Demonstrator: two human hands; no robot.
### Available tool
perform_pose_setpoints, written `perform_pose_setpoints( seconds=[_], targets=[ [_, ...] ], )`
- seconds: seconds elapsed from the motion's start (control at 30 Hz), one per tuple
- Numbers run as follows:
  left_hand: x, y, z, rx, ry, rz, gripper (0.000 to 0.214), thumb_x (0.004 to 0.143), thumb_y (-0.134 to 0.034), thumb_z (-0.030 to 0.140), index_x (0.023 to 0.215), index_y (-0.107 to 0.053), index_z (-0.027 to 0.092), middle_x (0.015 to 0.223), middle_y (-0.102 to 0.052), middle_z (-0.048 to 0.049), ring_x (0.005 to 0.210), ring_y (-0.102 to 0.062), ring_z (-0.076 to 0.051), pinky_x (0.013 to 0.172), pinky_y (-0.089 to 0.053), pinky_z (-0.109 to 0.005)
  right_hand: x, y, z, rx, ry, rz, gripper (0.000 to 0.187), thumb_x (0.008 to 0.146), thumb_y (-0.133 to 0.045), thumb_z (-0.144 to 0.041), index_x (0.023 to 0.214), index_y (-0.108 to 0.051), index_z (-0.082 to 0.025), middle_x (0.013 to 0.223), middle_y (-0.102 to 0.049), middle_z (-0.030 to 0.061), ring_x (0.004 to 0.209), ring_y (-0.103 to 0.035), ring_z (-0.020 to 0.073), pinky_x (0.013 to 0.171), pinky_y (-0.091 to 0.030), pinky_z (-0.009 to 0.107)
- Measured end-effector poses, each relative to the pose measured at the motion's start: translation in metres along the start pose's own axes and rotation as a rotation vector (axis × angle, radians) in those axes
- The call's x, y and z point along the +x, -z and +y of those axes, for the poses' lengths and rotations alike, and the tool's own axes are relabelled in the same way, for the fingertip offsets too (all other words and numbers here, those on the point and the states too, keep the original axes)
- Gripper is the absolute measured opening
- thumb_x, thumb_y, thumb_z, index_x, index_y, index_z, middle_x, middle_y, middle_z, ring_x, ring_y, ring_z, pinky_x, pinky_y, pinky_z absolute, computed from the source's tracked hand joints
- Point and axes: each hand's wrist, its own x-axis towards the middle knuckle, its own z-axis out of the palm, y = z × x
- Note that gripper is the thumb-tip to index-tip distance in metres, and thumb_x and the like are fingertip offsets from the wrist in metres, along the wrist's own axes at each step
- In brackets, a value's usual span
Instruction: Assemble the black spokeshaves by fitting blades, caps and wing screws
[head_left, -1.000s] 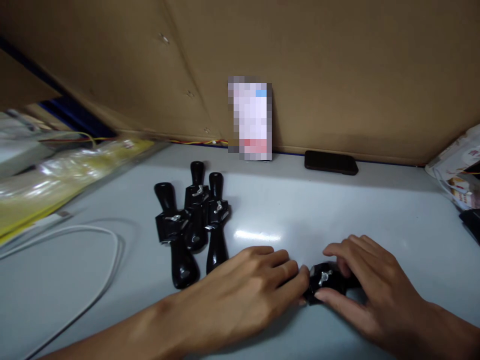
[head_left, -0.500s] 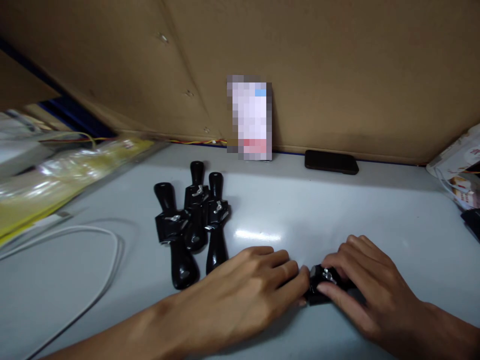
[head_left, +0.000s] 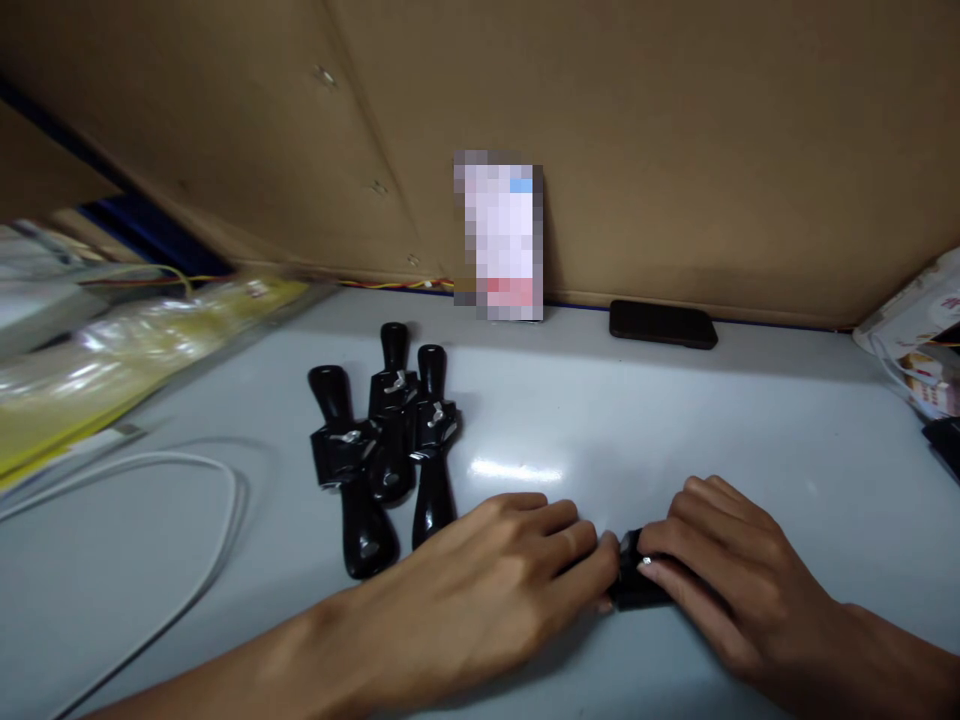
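Observation:
My left hand (head_left: 517,580) lies closed over the left end of a glossy black piece (head_left: 628,590) near the front of the table, its fingertips curled out of sight beneath. The thumb and index finger of my right hand (head_left: 739,570) pinch together on a small silver metal part (head_left: 646,561) atop the piece's boxy middle. Most of that part and the piece's right end are hidden. Left of my hands lie several similar black pieces; the nearest (head_left: 367,530) has rounded, handle-like ends, a boxy middle and a small silver part there.
A pixelated upright screen or card (head_left: 502,240) leans on the brown cardboard wall (head_left: 675,150). A dark phone-like slab (head_left: 663,324) lies at the back. On the left are a white cable (head_left: 225,500) and clear-and-yellow plastic packaging (head_left: 150,360); a printed bag (head_left: 930,350) stands at right.
My right thumb and index finger have closed together over the silver part, which showed between them before. My left hand and the other black pieces have stayed in place.

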Motion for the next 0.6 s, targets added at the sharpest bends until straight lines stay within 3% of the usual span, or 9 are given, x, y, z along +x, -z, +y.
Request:
perform_pose_setpoints(
  seconds=[0.17,0.33,0.6],
  targets=[
    [0.0008,0.0009,0.0000,0.006,0.004,-0.007,0.020,0.109,-0.042,0.021,0.096,-0.056,0.015,0.077,-0.060,0.0005,0.066,-0.051,-0.017,0.057,-0.037,-0.034,-0.0003,0.0037,-0.0003,0.074,-0.016,0.005,0.018,0.100,-0.051,-0.009,0.092,-0.066,-0.016,0.077,-0.055,0.0023,0.072,-0.047,0.0156,0.066,-0.039,0.031],
    [-0.0004,-0.0003,-0.0002,-0.009,0.003,-0.010,0.022,0.109,-0.041,0.020,0.093,-0.055,0.016,0.076,-0.059,0.0008,0.065,-0.049,-0.017,0.057,-0.037,-0.034,0.0038,0.0091,-0.0054,0.154,-0.009,0.045,0.027,0.086,-0.047,0.003,0.080,-0.064,-0.017,0.091,-0.062,0.0065,0.082,-0.055,0.0163,0.070,-0.046,0.030],
    [-0.0009,-0.0021,0.0000,-0.015,0.016,-0.016,0.019,0.107,-0.048,0.021,0.089,-0.054,0.017,0.077,-0.060,0.0011,0.065,-0.051,-0.016,0.058,-0.037,-0.033,0.0034,0.0026,-0.0078,-0.029,0.009,0.018,0.009,0.094,-0.058,-0.016,0.089,-0.067,-0.014,0.092,-0.062,0.0093,0.081,-0.055,0.0210,0.070,-0.049,0.036]
  ],
)
